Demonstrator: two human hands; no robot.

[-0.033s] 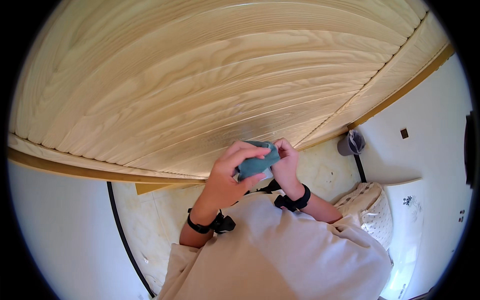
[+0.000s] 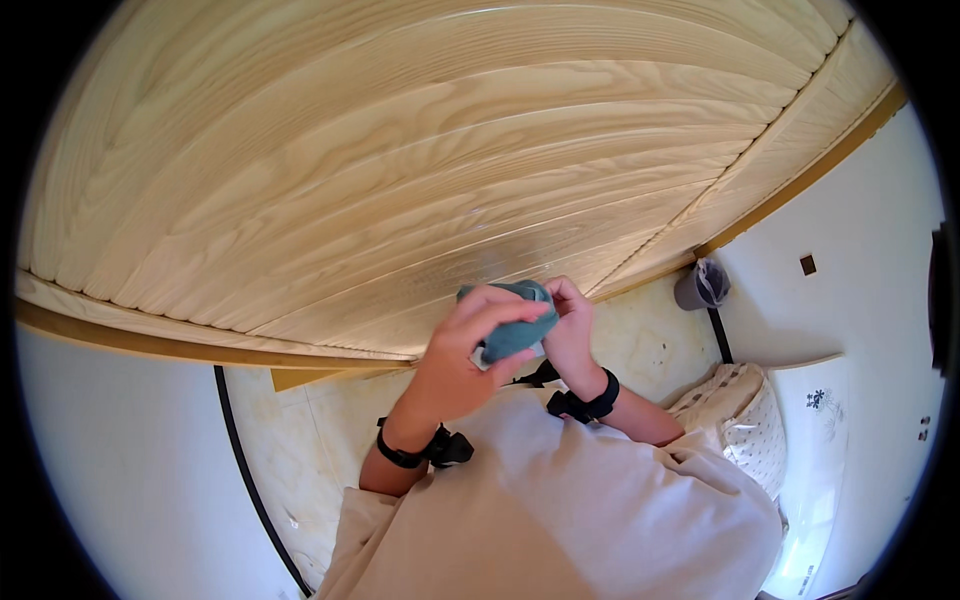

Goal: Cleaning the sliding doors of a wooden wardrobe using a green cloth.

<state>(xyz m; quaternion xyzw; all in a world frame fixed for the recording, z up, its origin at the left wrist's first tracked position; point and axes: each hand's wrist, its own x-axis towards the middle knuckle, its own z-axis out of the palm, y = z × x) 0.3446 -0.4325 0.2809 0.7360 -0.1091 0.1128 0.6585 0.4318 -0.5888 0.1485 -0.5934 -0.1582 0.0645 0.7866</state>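
A bunched teal-green cloth [image 2: 518, 338] is held in front of my torso, close to the pale wood panelling. My left hand [image 2: 462, 350] wraps around it from the left, fingers over the top and thumb underneath. At its right edge, my right hand [image 2: 570, 325] has its fingers curled in against the cloth; its fingertips are partly hidden. A small whitish bit shows below the cloth between the hands, too little to name. Each wrist wears a black strap, the left strap [image 2: 405, 458] with a dark block on it.
Tall pale wood panelling [image 2: 400, 190] with long slats rises right before me. A grey bin [image 2: 702, 286] with a liner stands on the floor by the right wall. Behind it to the right lie a patterned cushion [image 2: 750, 440] and a white curved board [image 2: 812, 440].
The cloth has been turned slightly and bunched differently in my left hand, whose fingers have shifted a little. My right hand has barely moved.
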